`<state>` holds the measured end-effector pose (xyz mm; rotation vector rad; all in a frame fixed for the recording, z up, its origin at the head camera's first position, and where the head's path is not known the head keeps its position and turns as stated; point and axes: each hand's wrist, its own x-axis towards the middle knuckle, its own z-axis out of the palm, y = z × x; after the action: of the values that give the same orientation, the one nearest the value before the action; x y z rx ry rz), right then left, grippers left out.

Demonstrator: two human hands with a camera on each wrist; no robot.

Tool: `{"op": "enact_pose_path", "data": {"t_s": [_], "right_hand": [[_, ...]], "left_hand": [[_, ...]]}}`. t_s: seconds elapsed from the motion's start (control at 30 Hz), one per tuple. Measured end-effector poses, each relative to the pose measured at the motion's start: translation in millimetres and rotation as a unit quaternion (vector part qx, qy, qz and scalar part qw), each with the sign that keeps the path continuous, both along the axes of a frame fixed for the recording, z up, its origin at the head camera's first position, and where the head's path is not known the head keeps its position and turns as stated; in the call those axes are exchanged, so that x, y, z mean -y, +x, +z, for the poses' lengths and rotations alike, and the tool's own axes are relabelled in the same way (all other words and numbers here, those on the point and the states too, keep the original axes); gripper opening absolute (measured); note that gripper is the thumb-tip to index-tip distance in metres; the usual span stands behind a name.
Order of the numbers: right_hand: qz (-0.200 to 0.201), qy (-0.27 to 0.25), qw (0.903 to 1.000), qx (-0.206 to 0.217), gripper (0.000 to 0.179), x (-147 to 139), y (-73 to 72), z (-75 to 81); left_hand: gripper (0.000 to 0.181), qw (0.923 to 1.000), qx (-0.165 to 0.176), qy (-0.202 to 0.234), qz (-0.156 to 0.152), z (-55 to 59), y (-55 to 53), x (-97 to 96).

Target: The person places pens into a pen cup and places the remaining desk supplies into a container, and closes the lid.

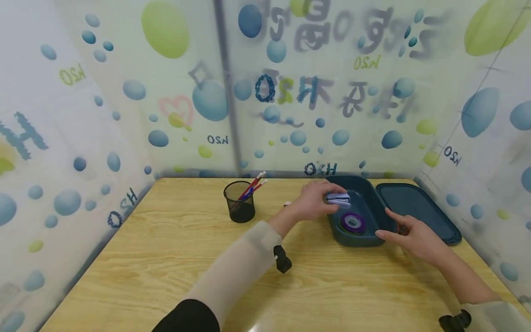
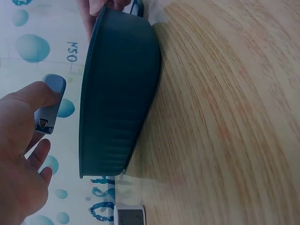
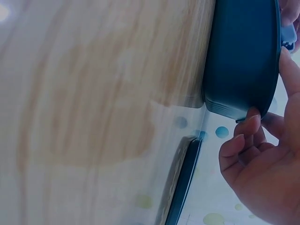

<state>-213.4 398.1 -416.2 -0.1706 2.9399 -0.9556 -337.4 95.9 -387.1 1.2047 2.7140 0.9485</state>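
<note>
My left hand [image 1: 317,200] pinches a small light-blue stapler [image 1: 338,199] between thumb and fingers, over the dark teal box [image 1: 335,234]. In the left wrist view the stapler [image 2: 50,105] shows its metal end, above the level of the box rim. Inside the box lies a purple roll of tape [image 1: 352,223], with a bit of green at its lower edge. At the box's right side my right hand [image 1: 419,240] grips the rim, thumb near the front corner. The right wrist view has its fingers [image 3: 251,126] bent against the outer wall.
A matching teal lid [image 1: 419,210] lies flat right of the box. Left of the left hand stands a black mesh cup [image 1: 241,210] with pencils and a blue item. A small white device with a grey screen [image 2: 130,215] sits beyond the box in the left wrist view.
</note>
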Motion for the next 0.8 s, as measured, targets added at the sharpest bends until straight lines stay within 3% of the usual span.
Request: {"op": "enact_pose_path", "data": {"t_s": [0.17, 0.47, 0.8], "right_hand": [[0.003, -0.003, 1.0000, -0.001, 0.095, 0.6, 0.3, 2.2], [0.004, -0.006, 1.0000, 0.002, 0.094, -0.5, 0.4, 1.0], [0.001, 0.006, 1.0000, -0.003, 0.093, 1.0, 3.6, 0.2]], "left_hand": [[0.045, 0.9998, -0.001, -0.006, 0.017, -2.8, -3.5, -10.0], [0.042, 0.9978, -0.004, -0.053, 0.040, -7.9, -11.2, -28.3], [0.040, 0.9924, -0.028, -0.103, 0.061, -17.0, -16.8, -42.2]]}}
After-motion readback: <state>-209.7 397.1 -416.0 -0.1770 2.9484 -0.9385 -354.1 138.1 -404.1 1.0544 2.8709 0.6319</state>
